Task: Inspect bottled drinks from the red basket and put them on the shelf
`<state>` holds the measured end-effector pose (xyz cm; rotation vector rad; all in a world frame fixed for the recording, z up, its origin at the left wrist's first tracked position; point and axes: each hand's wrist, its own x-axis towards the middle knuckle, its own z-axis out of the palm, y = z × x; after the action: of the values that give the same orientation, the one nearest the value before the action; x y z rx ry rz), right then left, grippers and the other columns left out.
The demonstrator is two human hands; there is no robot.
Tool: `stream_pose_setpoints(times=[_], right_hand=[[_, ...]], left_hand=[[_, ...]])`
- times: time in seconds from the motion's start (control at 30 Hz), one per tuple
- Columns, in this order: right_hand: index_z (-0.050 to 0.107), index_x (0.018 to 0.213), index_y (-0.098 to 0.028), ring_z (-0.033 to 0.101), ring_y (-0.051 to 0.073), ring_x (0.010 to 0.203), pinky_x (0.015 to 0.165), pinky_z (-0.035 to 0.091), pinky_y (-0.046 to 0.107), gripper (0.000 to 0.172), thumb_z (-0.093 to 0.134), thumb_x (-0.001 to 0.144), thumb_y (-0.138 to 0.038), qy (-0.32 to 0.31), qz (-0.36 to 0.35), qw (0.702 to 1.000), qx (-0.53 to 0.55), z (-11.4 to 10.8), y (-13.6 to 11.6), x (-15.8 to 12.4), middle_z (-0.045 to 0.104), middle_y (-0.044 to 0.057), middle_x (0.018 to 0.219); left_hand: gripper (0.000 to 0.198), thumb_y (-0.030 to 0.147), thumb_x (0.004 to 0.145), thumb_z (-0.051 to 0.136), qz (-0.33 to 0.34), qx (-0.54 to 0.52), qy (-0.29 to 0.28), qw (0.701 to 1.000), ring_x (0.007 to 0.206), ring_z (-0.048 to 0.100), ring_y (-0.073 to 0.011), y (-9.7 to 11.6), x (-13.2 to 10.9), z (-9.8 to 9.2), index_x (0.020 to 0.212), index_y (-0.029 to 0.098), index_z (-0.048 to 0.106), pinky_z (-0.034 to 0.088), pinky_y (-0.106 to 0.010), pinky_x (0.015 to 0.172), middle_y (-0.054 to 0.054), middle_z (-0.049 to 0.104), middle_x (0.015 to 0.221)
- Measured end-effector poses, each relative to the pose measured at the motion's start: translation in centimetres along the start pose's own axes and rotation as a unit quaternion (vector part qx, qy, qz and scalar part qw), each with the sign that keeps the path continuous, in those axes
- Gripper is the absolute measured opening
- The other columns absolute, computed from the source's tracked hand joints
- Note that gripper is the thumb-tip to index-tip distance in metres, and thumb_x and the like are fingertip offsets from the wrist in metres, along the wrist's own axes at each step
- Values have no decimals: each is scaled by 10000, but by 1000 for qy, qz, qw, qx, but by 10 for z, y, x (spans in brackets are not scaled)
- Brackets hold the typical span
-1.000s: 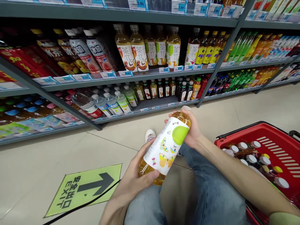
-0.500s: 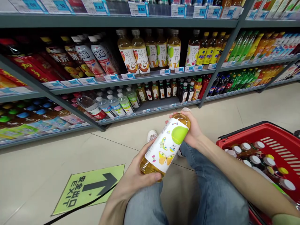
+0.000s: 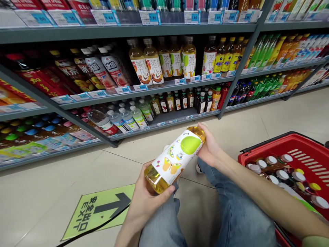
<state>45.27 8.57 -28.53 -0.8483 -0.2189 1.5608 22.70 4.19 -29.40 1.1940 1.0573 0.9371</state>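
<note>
Though aslant, an amber bottle (image 3: 174,160) with white butterfly label (image 3: 178,155), in the grip of left hand (image 3: 146,199) and right hand (image 3: 210,148).

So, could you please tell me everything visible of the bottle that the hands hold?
The clear, plastic-looking bottle of amber liquid has a white label with a rounded green shape, butterflies and smaller motifs. It tilts above the pale tiled floor, base toward the view's lower left. The left hand grips the base end; the right hand covers most of the neck end.
</note>
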Motion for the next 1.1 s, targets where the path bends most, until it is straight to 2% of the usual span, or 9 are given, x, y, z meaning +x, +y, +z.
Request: stream_pose_setpoints(times=[0.1,0.17,0.27,0.37,0.47,0.67,0.93,1.03,1.1], right_hand=[[730,957,-237,700,212,896,738,539,308,285,710,838,-495,-49,-30,998,-2,4,-2,-6,781,17,1004],[735,980,-239,702,212,964,801,543,319,279,727,840,-480,-72,-48,996,-3,5,-3,-9,776,29,1103],[743,994,-241,702,200,1014,839,533,304,257,721,865,-462,-83,-53,995,-12,5,-3,-9,770,36,1159],[745,985,-257,706,188,995,774,526,275,240,711,887,-473,-79,-36,996,-22,2,-1,-6,774,15,1133],[745,988,-260,708,186,988,745,521,266,252,720,887,-489,-85,-27,996,-20,0,1,-4,774,8,1120],[744,1027,-235,701,199,1037,790,525,277,294,741,875,-487,-96,-27,995,-25,-2,0,-5,773,17,1121],[748,994,-242,707,178,985,790,529,270,246,706,899,-465,-79,-26,996,-39,0,-2,-4,772,20,1147],[744,1003,-229,711,190,943,771,531,285,278,715,874,-474,-69,-18,997,-43,-1,-3,-3,774,37,1130],[745,989,-209,710,195,916,779,531,291,293,735,848,-465,-50,-17,997,-51,-3,-5,-3,780,54,1096]], left_hand=[[716,532,703,842,-10,7,-2,1000,513,605,-133,-4,-4,-8,1237,208,493,360,-193,393,-50,721,892],[711,631,767,736,-26,-22,-24,999,414,515,-99,-5,-2,-13,1267,180,507,247,-193,362,-45,706,802],[742,697,822,613,-56,-63,-30,996,381,456,-84,-4,5,-18,1294,127,557,233,-221,370,-72,713,781],[746,699,865,548,-74,-71,-34,994,374,450,-87,-3,10,-20,1332,117,569,228,-235,369,-94,735,807],[765,707,873,536,-76,-69,-35,994,374,453,-88,-2,11,-21,1366,122,554,218,-235,366,-106,750,834],[765,690,876,540,-84,-81,-34,993,369,455,-91,-3,11,-22,1371,107,555,203,-221,380,-120,748,812],[724,657,857,611,-86,-76,-32,993,448,458,-83,-4,11,-22,1350,137,512,294,-203,409,-67,709,804],[634,544,826,719,-31,14,-33,999,634,624,-147,-5,6,-21,1294,177,497,448,-213,480,-80,719,972],[636,411,778,791,41,140,-33,989,850,710,-210,-9,3,-21,1297,214,481,570,-254,628,-92,711,1132]])
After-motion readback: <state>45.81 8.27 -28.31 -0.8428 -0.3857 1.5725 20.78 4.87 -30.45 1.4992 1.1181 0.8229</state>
